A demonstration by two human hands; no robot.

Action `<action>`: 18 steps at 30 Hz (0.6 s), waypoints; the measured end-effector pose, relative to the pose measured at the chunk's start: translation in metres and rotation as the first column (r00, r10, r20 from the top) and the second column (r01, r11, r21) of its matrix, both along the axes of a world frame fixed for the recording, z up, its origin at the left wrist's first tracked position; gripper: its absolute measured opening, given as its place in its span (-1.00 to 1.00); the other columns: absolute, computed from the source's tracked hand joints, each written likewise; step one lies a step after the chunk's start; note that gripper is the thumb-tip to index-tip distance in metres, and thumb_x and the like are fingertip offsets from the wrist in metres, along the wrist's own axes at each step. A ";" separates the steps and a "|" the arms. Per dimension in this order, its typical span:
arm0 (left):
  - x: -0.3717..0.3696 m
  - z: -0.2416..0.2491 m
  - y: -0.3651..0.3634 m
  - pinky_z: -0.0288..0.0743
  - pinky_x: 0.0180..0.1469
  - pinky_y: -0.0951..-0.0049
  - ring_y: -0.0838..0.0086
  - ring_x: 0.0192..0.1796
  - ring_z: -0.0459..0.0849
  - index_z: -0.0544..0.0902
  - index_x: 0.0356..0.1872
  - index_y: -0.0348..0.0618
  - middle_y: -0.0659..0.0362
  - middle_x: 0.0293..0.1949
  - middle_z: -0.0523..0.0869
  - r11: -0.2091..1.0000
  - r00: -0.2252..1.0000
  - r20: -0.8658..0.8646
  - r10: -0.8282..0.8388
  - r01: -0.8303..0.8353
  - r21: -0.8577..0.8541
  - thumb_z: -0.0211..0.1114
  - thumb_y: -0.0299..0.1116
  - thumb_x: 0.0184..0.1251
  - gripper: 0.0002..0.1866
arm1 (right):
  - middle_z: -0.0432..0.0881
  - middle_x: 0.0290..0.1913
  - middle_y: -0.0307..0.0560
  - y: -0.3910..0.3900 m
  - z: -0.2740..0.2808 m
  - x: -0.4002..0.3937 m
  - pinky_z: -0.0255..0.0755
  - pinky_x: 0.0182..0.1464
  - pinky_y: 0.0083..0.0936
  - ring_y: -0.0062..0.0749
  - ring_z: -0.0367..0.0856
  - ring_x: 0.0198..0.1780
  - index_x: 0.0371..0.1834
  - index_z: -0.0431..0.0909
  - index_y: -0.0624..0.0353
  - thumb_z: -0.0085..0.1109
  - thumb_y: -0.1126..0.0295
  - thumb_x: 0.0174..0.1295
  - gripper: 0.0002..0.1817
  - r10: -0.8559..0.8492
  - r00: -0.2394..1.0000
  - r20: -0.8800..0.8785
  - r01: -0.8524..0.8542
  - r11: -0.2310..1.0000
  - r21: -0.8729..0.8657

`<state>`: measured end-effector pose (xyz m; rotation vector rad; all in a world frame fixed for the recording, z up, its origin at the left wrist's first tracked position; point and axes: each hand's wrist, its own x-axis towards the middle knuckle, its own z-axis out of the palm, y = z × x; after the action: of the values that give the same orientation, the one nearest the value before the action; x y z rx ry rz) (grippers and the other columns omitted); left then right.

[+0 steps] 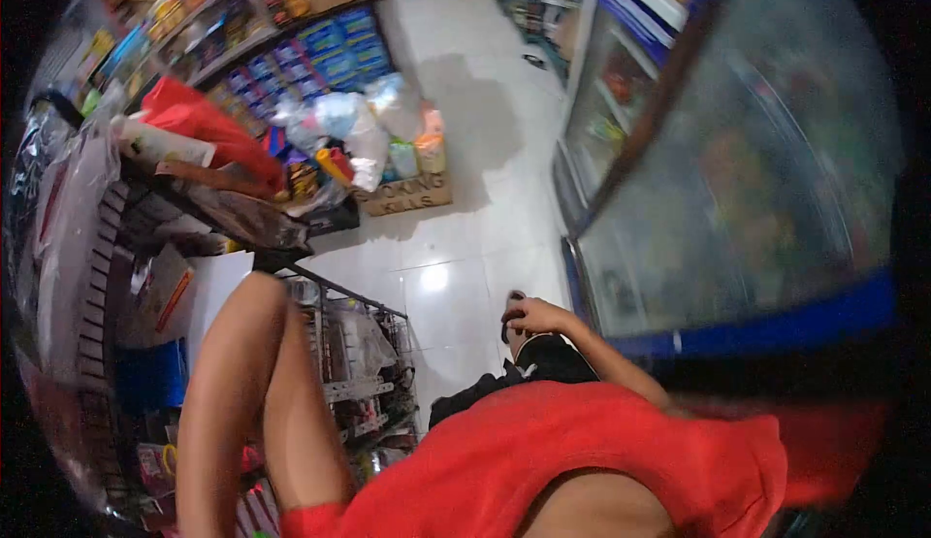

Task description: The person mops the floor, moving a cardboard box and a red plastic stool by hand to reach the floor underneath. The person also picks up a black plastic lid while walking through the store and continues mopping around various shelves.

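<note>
My right hand (535,317) hangs low in front of my black shorts (558,356), with its fingers bent. A small dark thing (506,329) shows at the fingertips, over my lower leg and foot. Blur hides whether the hand holds it or it is footwear behind. On the left my other arm is sharply bent, its elbow (260,291) pointing forward beside a wire rack (359,295). My left hand lies outside the picture. A red shirt (524,451) covers my body.
Glass-fronted fridges (737,179) with blue trim line the right side. Ahead on the white tile floor (451,291), a carton marked "SMOKING KILLS" (412,192) holds bagged goods. Shelves of packets (339,43) stand behind it. A red bag (208,135) and a bottle (165,143) sit at left.
</note>
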<state>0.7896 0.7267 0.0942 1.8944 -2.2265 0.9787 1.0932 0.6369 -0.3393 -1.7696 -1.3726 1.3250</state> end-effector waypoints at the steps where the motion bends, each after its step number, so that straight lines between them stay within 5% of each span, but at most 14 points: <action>1: 0.019 0.002 0.017 0.29 0.18 0.18 0.30 -0.07 0.58 0.61 -0.17 -0.14 0.01 -0.13 0.62 1.000 1.000 -0.022 0.011 -0.010 0.030 0.08 -0.38 0.18 -0.76 | 0.60 -0.35 -0.03 0.022 0.006 0.020 0.49 -0.38 -0.52 -0.47 0.57 -0.39 -0.10 0.49 0.27 0.05 0.34 0.10 -0.68 0.021 1.000 0.020 -0.020 0.999 -0.033; 3: 0.064 0.006 0.054 0.28 0.19 0.18 0.30 -0.07 0.58 0.61 -0.17 -0.14 0.01 -0.12 0.62 0.996 0.996 -0.091 -0.002 0.010 0.088 0.08 -0.38 0.18 -0.76 | 0.60 -0.40 -0.06 0.067 0.020 0.069 0.49 -0.37 -0.54 -0.50 0.56 -0.41 -0.09 0.49 0.25 0.04 0.37 0.10 -0.69 -0.003 0.998 -0.063 -0.004 0.993 -0.120; 5: 0.119 -0.001 0.089 0.27 0.20 0.18 0.29 -0.07 0.58 0.61 -0.16 -0.15 0.01 -0.12 0.61 0.991 0.955 -0.280 -0.103 0.123 0.056 0.07 -0.39 0.18 -0.76 | 0.58 -0.42 -0.08 0.106 0.025 0.120 0.48 -0.38 -0.56 -0.51 0.55 -0.43 -0.10 0.49 0.26 0.01 0.40 0.10 -0.71 -0.040 0.991 -0.128 0.037 0.999 -0.024; 6: 0.166 -0.008 0.109 0.17 0.24 0.06 0.23 -0.03 0.55 0.59 -0.08 -0.11 0.03 -0.12 0.62 0.961 0.853 -0.443 -0.276 0.257 -0.104 0.10 -0.34 0.20 -0.72 | 0.58 -0.43 -0.09 0.122 0.021 0.144 0.48 -0.38 -0.57 -0.51 0.54 -0.43 -0.11 0.49 0.27 0.01 0.42 0.10 -0.71 -0.094 0.971 -0.221 0.096 0.995 -0.002; 7: 0.201 -0.022 0.127 0.31 0.01 0.12 0.25 -0.17 0.58 0.56 -0.19 -0.13 0.04 -0.24 0.61 0.908 0.617 -0.666 -0.419 0.262 -0.328 0.13 -0.34 0.17 -0.80 | 0.56 -0.45 -0.07 0.139 0.023 0.168 0.46 -0.44 -0.57 -0.49 0.52 -0.46 -0.12 0.48 0.30 0.03 0.44 0.11 -0.73 -0.100 0.953 -0.285 0.111 0.994 0.023; 8: 0.233 -0.040 0.144 0.45 -0.22 0.18 0.28 -0.32 0.61 0.53 -0.30 -0.15 0.05 -0.37 0.59 0.821 0.306 -0.762 -0.571 0.191 -0.539 0.16 -0.34 0.15 -0.85 | 0.56 -0.46 -0.08 0.152 0.038 0.189 0.45 -0.44 -0.58 -0.49 0.52 -0.47 -0.12 0.48 0.30 0.02 0.47 0.11 -0.73 -0.156 0.943 -0.295 0.157 0.987 -0.018; 9: 0.267 -0.073 0.159 0.43 -0.17 0.15 0.26 -0.28 0.60 0.52 -0.25 -0.16 0.03 -0.34 0.59 0.742 0.382 -0.663 -0.644 0.103 -0.662 0.15 -0.34 0.17 -0.83 | 0.55 -0.46 -0.08 0.164 0.043 0.210 0.45 -0.43 -0.59 -0.50 0.51 -0.47 -0.12 0.49 0.30 0.02 0.47 0.10 -0.74 -0.205 0.929 -0.309 0.207 0.978 -0.027; 11: 0.306 -0.122 0.192 0.40 -0.07 0.16 0.22 -0.18 0.57 0.51 -0.14 -0.19 0.02 -0.24 0.59 0.582 0.346 -0.710 -0.614 -0.410 -0.703 0.15 -0.32 0.18 -0.75 | 0.55 -0.47 -0.09 0.185 0.049 0.245 0.45 -0.43 -0.62 -0.52 0.51 -0.48 -0.14 0.50 0.29 0.01 0.47 0.11 -0.75 -0.319 0.879 -0.355 0.325 0.945 -0.044; 12: 0.320 -0.138 0.204 0.39 -0.03 0.22 0.18 -0.12 0.55 0.51 -0.08 -0.21 0.04 -0.16 0.59 0.449 0.157 -0.802 -0.577 -0.759 -0.472 0.17 -0.29 0.16 -0.68 | 0.55 -0.48 -0.10 0.194 0.053 0.263 0.45 -0.43 -0.63 -0.53 0.50 -0.48 -0.15 0.51 0.28 0.00 0.46 0.11 -0.75 -0.382 0.842 -0.380 0.393 0.918 -0.051; 14: 0.359 -0.168 0.220 0.41 -0.04 0.28 0.15 -0.14 0.58 0.51 -0.07 -0.26 -0.04 -0.15 0.58 0.272 0.076 -0.977 -0.200 -0.953 -0.130 0.18 -0.26 0.13 -0.63 | 0.55 -0.48 -0.13 0.209 0.062 0.292 0.44 -0.42 -0.64 -0.56 0.50 -0.49 -0.14 0.52 0.25 -0.01 0.42 0.15 -0.76 -0.418 0.781 -0.464 0.443 0.895 -0.060; 15: 0.374 -0.181 0.231 0.41 -0.04 0.28 0.15 -0.14 0.58 0.51 -0.07 -0.26 -0.04 -0.15 0.58 0.287 0.065 -0.974 -0.218 -0.950 -0.128 0.18 -0.26 0.13 -0.63 | 0.56 -0.48 -0.13 0.217 0.064 0.307 0.44 -0.42 -0.64 -0.57 0.50 -0.48 -0.14 0.51 0.25 0.00 0.42 0.16 -0.76 -0.441 0.769 -0.462 0.457 0.885 -0.083; 17: 0.401 -0.208 0.255 0.42 -0.08 0.22 0.19 -0.15 0.58 0.50 -0.08 -0.27 -0.07 -0.22 0.61 0.124 -0.384 -0.912 0.147 -0.907 0.402 0.17 -0.17 0.15 -0.59 | 0.56 -0.48 -0.13 0.236 0.065 0.335 0.43 -0.42 -0.65 -0.57 0.50 -0.48 -0.14 0.51 0.25 0.00 0.42 0.16 -0.76 -0.492 0.741 -0.457 0.500 0.859 -0.113; 18: 0.416 -0.227 0.269 0.42 -0.08 0.22 0.19 -0.15 0.58 0.50 -0.08 -0.27 -0.07 -0.22 0.61 0.154 -0.377 -0.914 0.151 -0.904 0.398 0.17 -0.17 0.15 -0.59 | 0.55 -0.48 -0.13 0.248 0.066 0.349 0.43 -0.42 -0.65 -0.57 0.49 -0.49 -0.14 0.51 0.25 0.00 0.42 0.16 -0.76 -0.501 0.723 -0.475 0.516 0.849 -0.110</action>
<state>1.2059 0.9957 -0.1330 2.1615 0.3281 0.0466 1.4421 0.8848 -0.2729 -1.4870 -0.5582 1.2940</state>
